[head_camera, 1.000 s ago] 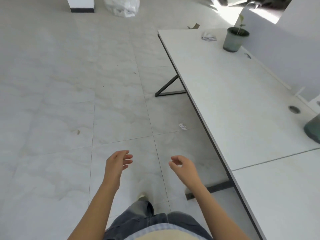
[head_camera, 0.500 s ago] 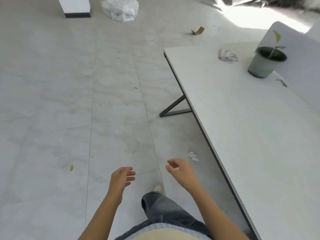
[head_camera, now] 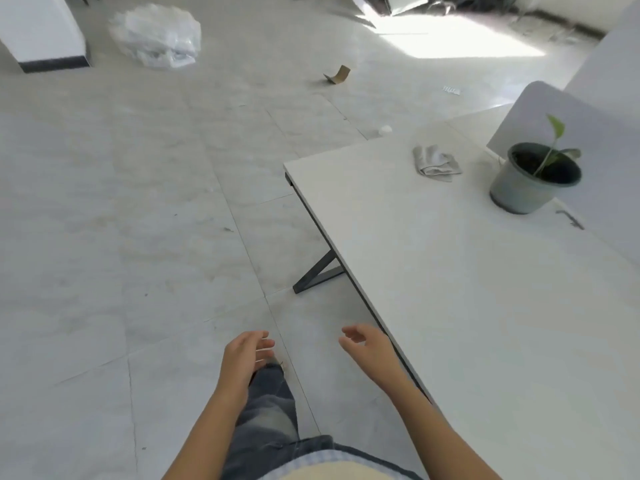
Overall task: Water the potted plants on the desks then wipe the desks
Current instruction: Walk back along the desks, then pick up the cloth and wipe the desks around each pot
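Potted plant (head_camera: 516,188) stands at the far right of the white desk (head_camera: 450,289), well apart from both hands; its pot is a round grey-green one, wider at the dark rim than at the base, filled with dark soil; a single thin green stem rises from the soil with one pale leaf at its top and smaller leaves lower down. The pot sits upright on its base; the stem, its long line, leans slightly to the right as it climbs. Just behind the pot stands a white partition panel (head_camera: 588,133) with a rounded corner; to the pot's left, near but not touching it, lies a crumpled grey cloth (head_camera: 435,163) on the desk top. The desk runs from its far corner down toward the near right; a dark angled desk leg (head_camera: 318,275) shows beneath its edge.

The left hand (head_camera: 244,358) hangs over the tiled floor (head_camera: 138,237) above a denim trouser leg (head_camera: 266,403), fingers loosely curled and holding nothing; the right hand (head_camera: 369,348), just beside the desk's near edge, is likewise relaxed and empty. Nothing lies on the desk between the right hand and the pot. Far off on the floor sit a clear plastic bag (head_camera: 156,39) and a folded cardboard scrap (head_camera: 337,75).
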